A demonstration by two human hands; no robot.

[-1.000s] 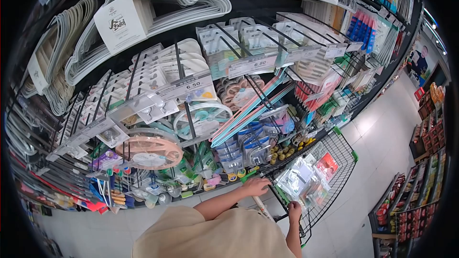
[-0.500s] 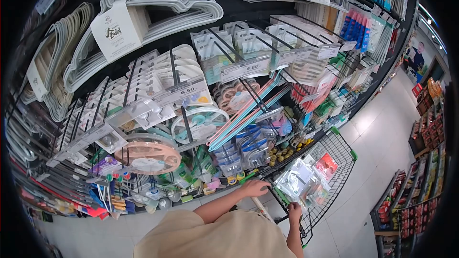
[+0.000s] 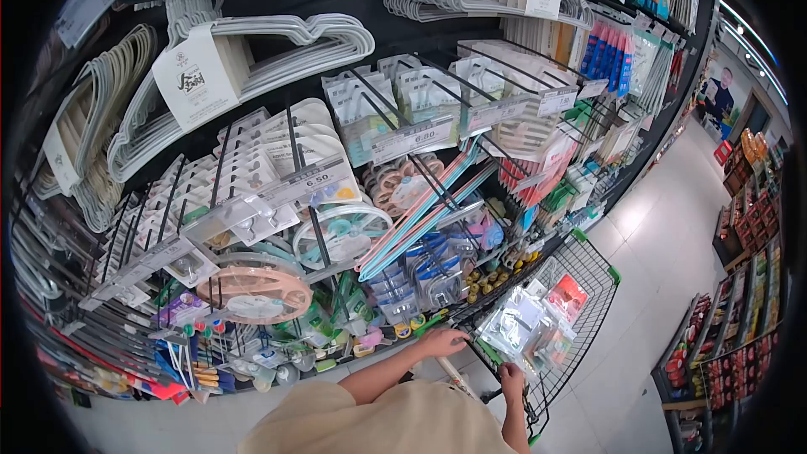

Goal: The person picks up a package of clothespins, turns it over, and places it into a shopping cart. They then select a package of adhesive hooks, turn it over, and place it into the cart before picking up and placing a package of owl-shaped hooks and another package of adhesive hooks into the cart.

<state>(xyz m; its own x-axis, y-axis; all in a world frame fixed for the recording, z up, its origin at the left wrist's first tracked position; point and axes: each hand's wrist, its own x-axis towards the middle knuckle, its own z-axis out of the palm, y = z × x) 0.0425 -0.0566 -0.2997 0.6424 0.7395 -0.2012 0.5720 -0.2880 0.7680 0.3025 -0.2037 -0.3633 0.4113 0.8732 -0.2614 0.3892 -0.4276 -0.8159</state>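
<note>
A black wire shopping cart (image 3: 594, 332) with green corners stands beside the shelves in the lower right. Inside it lie several clear-wrapped packages (image 3: 519, 319) and a red packet (image 3: 568, 295). My left hand (image 3: 444, 341) rests at the left end of the cart's handle, its fingers curled over it. My right hand (image 3: 512, 380) is closed round the handle's other end, close to the wrapped packages. Most of the handle is hidden by my hands.
Shelving on my left carries white hangers (image 3: 307, 34), hooks on cards, round pink drying racks (image 3: 255, 292) and price labels (image 3: 412, 139). Pale floor tiles (image 3: 647, 286) run along the aisle. A stocked shelf (image 3: 740, 319) stands on the right.
The shelf goods sit slightly further left and mostly lower in view. My left hand's fingers look more curled at the handle. The right hand keeps its grip.
</note>
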